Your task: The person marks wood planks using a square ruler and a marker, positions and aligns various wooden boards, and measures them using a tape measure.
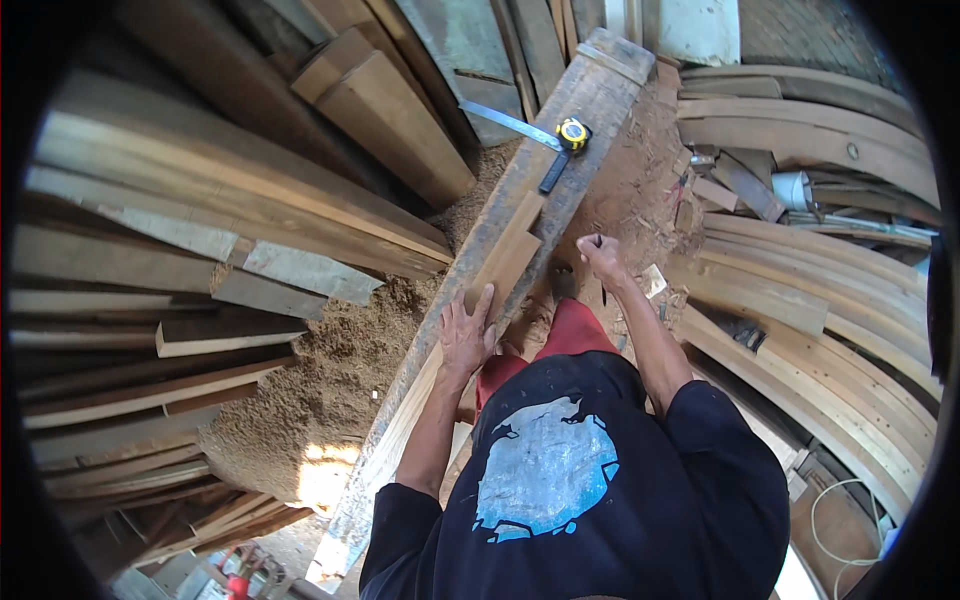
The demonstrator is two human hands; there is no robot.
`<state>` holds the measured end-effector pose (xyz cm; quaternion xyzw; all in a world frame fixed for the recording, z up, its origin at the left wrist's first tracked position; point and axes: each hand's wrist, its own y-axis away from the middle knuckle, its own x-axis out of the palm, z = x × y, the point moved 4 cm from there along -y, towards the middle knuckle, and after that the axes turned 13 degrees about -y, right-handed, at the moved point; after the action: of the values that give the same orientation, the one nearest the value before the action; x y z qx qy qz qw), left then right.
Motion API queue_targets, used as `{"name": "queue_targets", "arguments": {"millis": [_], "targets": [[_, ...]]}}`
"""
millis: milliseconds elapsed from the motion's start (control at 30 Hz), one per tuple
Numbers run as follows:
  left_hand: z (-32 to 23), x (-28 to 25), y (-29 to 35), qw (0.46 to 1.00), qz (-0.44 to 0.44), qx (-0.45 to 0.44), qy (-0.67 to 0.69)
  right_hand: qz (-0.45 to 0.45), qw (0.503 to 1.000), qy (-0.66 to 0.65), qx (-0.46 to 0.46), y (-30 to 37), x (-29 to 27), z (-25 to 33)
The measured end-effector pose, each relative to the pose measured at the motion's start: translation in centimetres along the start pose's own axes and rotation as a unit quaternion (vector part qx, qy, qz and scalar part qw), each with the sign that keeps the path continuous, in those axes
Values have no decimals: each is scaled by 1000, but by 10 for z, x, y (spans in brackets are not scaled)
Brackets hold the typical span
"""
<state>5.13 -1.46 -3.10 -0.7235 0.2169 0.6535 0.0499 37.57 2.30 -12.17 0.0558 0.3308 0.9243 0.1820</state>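
Observation:
My left hand (466, 331) lies on a wooden board (508, 262) along the narrow workbench (590, 95), fingers stretched out and pressing on its top. The far end of the board is stepped, with a narrower strip of wood at its tip. To the right of the bench, my right hand (601, 256) is raised and closed around a thin dark stick, too small to name surely. Beyond the board lies a try square (512, 124) with a metal blade and dark handle. A yellow and black tape measure (572, 134) rests at its corner.
Stacked planks (240, 170) crowd the left side, above a heap of sawdust (335, 365). Curved timber pieces (800, 265) are piled on the right. A white bucket (792, 190) stands among them. Wood shavings (640, 160) cover the floor beside the bench.

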Motion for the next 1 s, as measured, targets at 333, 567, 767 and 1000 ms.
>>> {"name": "queue_targets", "arguments": {"millis": [333,567,767,1000], "targets": [[-8,9,-28,999,-26,14,-13,-18,988,144,-58,-88,-9,81],[-11,8,-31,1000,-20,-13,4,-132,934,300,-140,-141,6,100],[-14,9,-28,997,-61,-44,-2,-124,916,382,12,-137,42,108],[-18,1,-26,995,-95,-36,-13,-150,894,421,19,-137,49,102]]}}
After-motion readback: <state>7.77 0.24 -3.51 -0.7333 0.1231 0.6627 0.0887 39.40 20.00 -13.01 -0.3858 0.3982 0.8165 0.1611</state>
